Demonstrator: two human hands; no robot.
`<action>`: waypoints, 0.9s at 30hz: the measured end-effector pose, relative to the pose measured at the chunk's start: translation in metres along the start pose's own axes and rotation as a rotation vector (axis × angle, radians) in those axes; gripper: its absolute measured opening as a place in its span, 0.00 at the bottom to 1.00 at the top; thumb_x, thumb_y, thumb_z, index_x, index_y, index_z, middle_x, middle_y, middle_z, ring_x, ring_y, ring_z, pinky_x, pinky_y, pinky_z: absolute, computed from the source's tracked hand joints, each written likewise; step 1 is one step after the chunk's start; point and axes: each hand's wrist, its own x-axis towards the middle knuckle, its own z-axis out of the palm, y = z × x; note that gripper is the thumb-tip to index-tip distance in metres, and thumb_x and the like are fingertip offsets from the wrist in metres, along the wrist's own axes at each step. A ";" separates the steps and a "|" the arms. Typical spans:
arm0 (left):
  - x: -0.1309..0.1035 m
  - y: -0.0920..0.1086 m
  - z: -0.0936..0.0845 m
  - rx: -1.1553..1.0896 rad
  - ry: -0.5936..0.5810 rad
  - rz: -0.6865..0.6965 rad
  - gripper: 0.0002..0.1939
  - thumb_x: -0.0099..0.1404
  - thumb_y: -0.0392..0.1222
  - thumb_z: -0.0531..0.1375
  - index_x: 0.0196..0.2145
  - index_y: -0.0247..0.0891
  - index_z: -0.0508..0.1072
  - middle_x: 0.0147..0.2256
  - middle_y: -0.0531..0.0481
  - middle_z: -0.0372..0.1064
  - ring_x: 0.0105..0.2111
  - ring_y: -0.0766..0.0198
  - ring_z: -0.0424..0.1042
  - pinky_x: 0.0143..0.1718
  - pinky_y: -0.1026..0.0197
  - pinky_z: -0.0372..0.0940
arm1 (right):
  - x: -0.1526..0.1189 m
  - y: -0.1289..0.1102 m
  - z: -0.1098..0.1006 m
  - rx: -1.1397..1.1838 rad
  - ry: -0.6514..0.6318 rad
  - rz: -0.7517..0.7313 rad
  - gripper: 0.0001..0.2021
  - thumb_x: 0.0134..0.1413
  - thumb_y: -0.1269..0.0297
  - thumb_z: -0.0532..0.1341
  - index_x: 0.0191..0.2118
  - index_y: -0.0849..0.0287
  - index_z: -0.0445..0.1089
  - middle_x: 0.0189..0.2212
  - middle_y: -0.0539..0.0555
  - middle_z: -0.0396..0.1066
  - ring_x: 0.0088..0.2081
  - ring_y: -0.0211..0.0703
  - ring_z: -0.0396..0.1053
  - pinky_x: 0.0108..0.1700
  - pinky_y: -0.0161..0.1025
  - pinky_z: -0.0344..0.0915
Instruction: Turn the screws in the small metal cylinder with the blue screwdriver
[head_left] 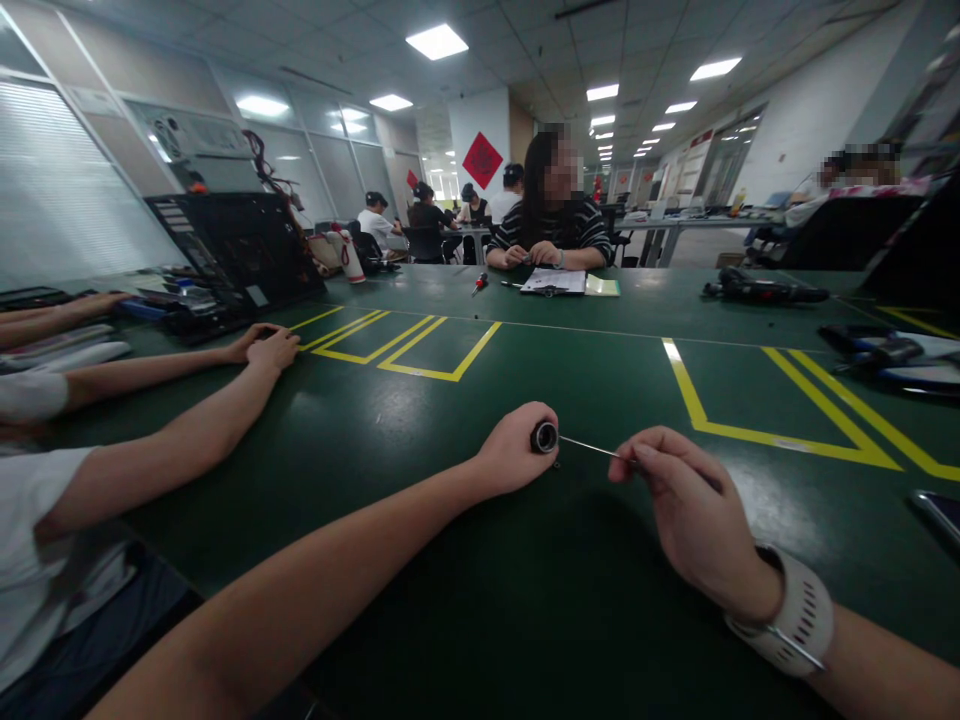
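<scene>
My left hand (pixel 510 452) is closed around a small black cylindrical part (pixel 544 437) with a round, ring-like opening turned toward me. Between the fingertips of my right hand (pixel 690 510) is a thin metal rod (pixel 592 447), pinched at its near end. The rod's far tip points at the black part and reaches its edge; whether it touches cannot be made out. Just below my left hand, a tiny dark ring-like piece (pixel 557 464) shows against the green table (pixel 480 610). My right wrist wears a pale strap (pixel 787 615).
Yellow tape outlines (pixel 420 372) mark the table. Across it, a person in a striped top sits behind a clipboard (pixel 553 282) and a red screwdriver (pixel 480 284). Other people's arms (pixel 225 420) rest at left. A dark tool (pixel 765 290) and a phone (pixel 937 515) lie at right.
</scene>
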 end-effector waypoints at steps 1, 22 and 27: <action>0.000 0.000 0.000 0.004 -0.002 0.021 0.08 0.53 0.32 0.58 0.32 0.36 0.64 0.32 0.52 0.64 0.33 0.64 0.65 0.34 0.62 0.61 | -0.001 -0.001 0.001 -0.078 -0.059 -0.021 0.08 0.54 0.62 0.56 0.29 0.56 0.69 0.26 0.50 0.69 0.32 0.41 0.66 0.36 0.41 0.61; 0.000 0.004 0.001 0.165 -0.112 0.144 0.04 0.54 0.33 0.56 0.30 0.37 0.65 0.30 0.53 0.64 0.32 0.65 0.64 0.36 0.61 0.56 | -0.001 -0.014 0.006 -0.497 -0.237 -0.096 0.11 0.56 0.61 0.54 0.29 0.59 0.70 0.28 0.54 0.70 0.32 0.45 0.66 0.35 0.43 0.61; 0.001 0.001 0.001 0.140 -0.102 0.123 0.05 0.53 0.33 0.57 0.30 0.36 0.65 0.30 0.53 0.64 0.32 0.65 0.64 0.36 0.62 0.57 | 0.012 0.000 0.001 0.101 -0.092 0.274 0.08 0.50 0.61 0.59 0.28 0.59 0.71 0.28 0.54 0.73 0.34 0.44 0.68 0.40 0.43 0.62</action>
